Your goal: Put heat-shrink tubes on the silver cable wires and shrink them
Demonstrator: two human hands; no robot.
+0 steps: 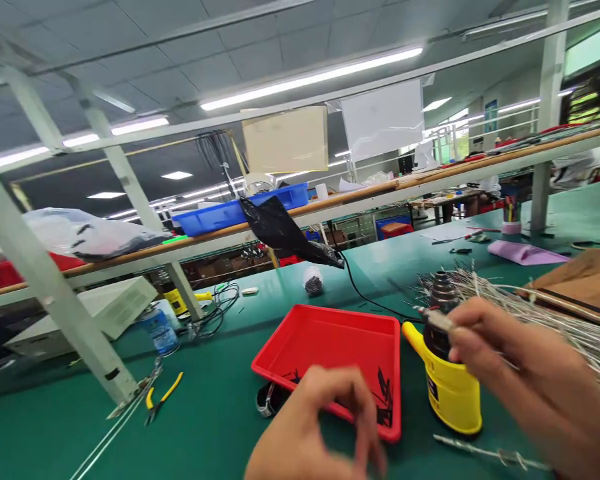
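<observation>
Between thumb and index finger, my right hand (510, 360) pinches a small grey block-shaped piece (440, 321), perhaps a connector. This piece is in front of a yellow and black heat gun (453, 393) that stands upright, nozzle up. My left hand (320, 427), slightly blurred, hovers at the near edge of a red tray (330, 320). Its fingers are bent with a gap inside them, and I see nothing held there. Black thin strips (384, 397) lie in the tray's right front corner. A bundle of thin wires (545, 317) lies behind my right hand.
Yellow-handled pliers (163, 397) lie left on the green bench, near a blue can (161, 330). A dark roll (270, 399) sits by the tray's left front. A twisted wire piece (490, 452) lies at front. A black bag (285, 230) hangs from the shelf.
</observation>
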